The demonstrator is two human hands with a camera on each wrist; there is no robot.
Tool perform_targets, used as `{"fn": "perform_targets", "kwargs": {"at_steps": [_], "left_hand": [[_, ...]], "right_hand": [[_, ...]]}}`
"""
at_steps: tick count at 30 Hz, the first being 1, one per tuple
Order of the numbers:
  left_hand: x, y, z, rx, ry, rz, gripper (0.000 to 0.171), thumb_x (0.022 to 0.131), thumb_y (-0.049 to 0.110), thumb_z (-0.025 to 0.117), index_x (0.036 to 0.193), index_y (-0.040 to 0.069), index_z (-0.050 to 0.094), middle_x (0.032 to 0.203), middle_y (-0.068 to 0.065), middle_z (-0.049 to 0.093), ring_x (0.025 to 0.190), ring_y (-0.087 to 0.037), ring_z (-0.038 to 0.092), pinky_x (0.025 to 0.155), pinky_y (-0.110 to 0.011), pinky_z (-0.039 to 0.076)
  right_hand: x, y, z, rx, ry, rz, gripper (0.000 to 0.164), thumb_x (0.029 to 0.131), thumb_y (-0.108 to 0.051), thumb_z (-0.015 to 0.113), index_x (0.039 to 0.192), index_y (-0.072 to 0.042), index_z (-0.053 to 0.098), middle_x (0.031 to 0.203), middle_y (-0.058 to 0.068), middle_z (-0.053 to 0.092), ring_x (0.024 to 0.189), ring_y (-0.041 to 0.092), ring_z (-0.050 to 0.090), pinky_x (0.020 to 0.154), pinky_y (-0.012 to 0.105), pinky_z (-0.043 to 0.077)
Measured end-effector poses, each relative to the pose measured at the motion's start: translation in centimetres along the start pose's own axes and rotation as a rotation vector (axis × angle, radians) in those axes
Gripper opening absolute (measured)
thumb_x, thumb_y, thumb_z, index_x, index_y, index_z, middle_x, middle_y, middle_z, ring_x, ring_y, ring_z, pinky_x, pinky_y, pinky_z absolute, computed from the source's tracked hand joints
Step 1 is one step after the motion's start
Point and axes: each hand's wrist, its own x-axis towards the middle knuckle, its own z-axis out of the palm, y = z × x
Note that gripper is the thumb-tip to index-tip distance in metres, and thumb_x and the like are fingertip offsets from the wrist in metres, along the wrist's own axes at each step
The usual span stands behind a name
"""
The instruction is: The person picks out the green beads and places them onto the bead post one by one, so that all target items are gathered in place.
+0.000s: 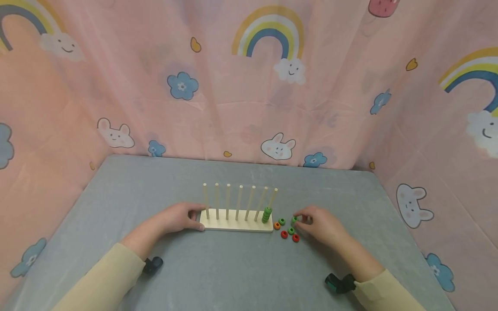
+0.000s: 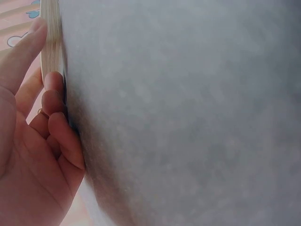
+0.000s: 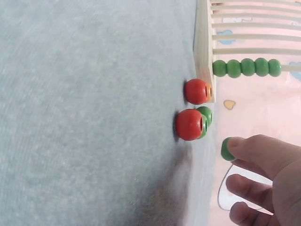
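A pale wooden peg board [image 1: 235,225] with several upright pegs stands on the table. My left hand [image 1: 180,217] grips its left end, the thumb at the front edge and the fingers further back; the left wrist view shows them against the wood side [image 2: 51,44]. Several green beads [image 3: 247,67] are stacked on the rightmost peg. Right of the board, my right hand [image 1: 322,225] pinches a green bead [image 3: 227,149] between thumb and finger, raised off the table. Close by lie two red beads [image 1: 295,238], an orange bead [image 1: 277,225] and two green beads [image 1: 282,221].
The grey table [image 1: 218,276] meets a pink patterned curtain [image 1: 218,121] at the back and sides. Dark wrist devices [image 1: 340,284] are strapped below both hands.
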Motion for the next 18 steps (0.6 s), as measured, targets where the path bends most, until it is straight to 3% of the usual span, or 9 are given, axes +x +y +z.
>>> {"fn": "perform_targets", "kwargs": {"at_steps": [18], "left_hand": [[0.0, 0.2, -0.1, 0.006, -0.009, -0.016, 0.065, 0.08, 0.032, 0.083, 0.137, 0.011, 0.06, 0.074, 0.001, 0.052, 0.068, -0.014, 0.046, 0.062, -0.032, 0.035]], "right_hand": [[-0.3, -2.7, -1.2, 0.149, 0.272, -0.071, 0.024, 0.092, -0.02, 0.072, 0.115, -0.015, 0.072, 0.087, -0.003, 0.058, 0.075, 0.016, 0.049, 0.057, 0.028, 0.041]]}}
